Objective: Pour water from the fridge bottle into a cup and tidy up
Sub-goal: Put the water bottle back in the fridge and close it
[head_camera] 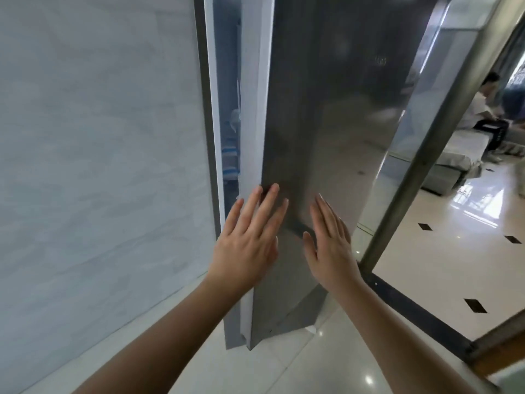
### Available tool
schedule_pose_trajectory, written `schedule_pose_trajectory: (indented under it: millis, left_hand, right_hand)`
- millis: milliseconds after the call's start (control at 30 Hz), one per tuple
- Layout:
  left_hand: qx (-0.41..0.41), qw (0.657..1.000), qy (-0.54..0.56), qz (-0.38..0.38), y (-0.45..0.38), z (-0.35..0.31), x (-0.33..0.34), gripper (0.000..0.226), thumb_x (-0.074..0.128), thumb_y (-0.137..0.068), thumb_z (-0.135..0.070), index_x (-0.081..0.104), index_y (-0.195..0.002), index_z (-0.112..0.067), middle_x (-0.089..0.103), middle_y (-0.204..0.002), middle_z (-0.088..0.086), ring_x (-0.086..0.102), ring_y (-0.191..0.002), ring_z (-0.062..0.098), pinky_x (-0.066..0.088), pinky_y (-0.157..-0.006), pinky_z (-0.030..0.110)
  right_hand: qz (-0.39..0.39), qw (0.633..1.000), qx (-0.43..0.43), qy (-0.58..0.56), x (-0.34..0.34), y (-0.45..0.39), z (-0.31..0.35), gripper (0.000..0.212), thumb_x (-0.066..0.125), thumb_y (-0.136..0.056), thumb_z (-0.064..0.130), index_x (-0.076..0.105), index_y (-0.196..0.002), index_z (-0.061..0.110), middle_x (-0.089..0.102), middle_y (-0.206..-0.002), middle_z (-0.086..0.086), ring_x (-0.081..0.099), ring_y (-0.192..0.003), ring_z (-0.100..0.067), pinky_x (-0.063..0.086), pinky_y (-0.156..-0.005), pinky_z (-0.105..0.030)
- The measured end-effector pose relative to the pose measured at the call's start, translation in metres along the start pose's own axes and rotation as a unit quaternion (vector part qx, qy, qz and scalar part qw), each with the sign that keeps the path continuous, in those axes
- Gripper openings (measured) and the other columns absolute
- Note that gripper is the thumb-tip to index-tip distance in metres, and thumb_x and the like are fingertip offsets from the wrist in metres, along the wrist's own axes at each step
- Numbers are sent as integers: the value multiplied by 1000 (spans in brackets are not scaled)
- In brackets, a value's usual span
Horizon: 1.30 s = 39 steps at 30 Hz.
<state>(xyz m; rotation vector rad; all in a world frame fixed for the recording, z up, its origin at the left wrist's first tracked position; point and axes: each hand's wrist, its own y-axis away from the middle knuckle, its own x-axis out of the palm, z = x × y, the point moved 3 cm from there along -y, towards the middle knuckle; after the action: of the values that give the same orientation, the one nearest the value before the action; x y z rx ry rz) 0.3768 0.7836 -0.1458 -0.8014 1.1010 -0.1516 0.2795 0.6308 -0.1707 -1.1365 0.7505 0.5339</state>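
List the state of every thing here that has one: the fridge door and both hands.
fridge door: ajar, a narrow gap showing the lit interior at its left edge.
left hand: open, fingers straight, flat against the door near its edge.
right hand: open, fingers straight, against the door face.

The fridge door (321, 132) is glossy dark grey, its edge trim pale grey-white. Through the gap at its left shows something striped blue and white (229, 163). The wall (99, 166) on the left is pale grey-blue with faint marbling. The floor (443, 251) is cream tile set with small black diamonds.
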Motion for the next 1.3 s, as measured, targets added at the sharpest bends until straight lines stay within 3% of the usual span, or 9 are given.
schedule_pose_trajectory:
  millis: [267,467,667,833,1067,1167,1300]
  left_hand:
    - [-31,988,-144,-47,-19,55,43,70,56,-96,-34,25,-157,-22,9,-165,7,-1,-153,27,5,-124,46]
    - [-40,982,-170,-71,-29,69,63,66,50,-100,-43,23,-157,-25,9,-166,5,3,-153,25,13,-122,43]
    - [-92,984,-150,0,-47,81,80,73,55,-98,-39,18,-158,-22,8,-166,8,5,-153,30,7,-123,50]
    - [-131,984,-100,70,-73,99,98,80,62,-92,-37,18,-158,-24,13,-166,7,8,-152,32,15,-122,53]
    - [-171,973,-62,140,-85,106,116,87,65,-90,-35,13,-159,-26,7,-167,6,6,-153,31,22,-121,50]
    - [-175,970,-55,161,-80,103,114,88,65,-90,-38,11,-159,-28,6,-167,4,9,-153,29,21,-121,50]
    - [-214,959,-27,181,-75,102,96,81,48,-96,-51,-1,-158,-33,-4,-167,0,0,-154,24,12,-123,49]
  right_hand:
    - [-13,998,-64,17,46,-82,-18,63,44,-100,37,21,-155,17,14,-162,-6,22,-147,-24,21,-119,-46]
    - [-48,992,-100,57,77,-102,-31,67,47,-98,47,27,-153,15,20,-158,-14,30,-142,-35,27,-113,-55]
    - [-29,991,-120,48,87,-126,-28,78,55,-94,43,15,-155,18,17,-161,-11,26,-144,-32,28,-111,-54]
    - [30,994,-101,29,99,-152,-33,83,55,-92,40,8,-156,17,9,-163,-8,19,-148,-26,25,-115,-51]
    - [93,991,-89,43,110,-165,-29,88,62,-87,38,12,-156,15,3,-163,-13,10,-150,-30,28,-114,-52]
    - [106,991,-74,43,106,-164,-20,88,67,-83,38,21,-155,15,9,-162,-19,17,-147,-37,28,-112,-53]
    - [112,993,-47,5,95,-160,1,75,59,-88,45,31,-151,14,26,-155,-25,29,-142,-42,27,-112,-55]
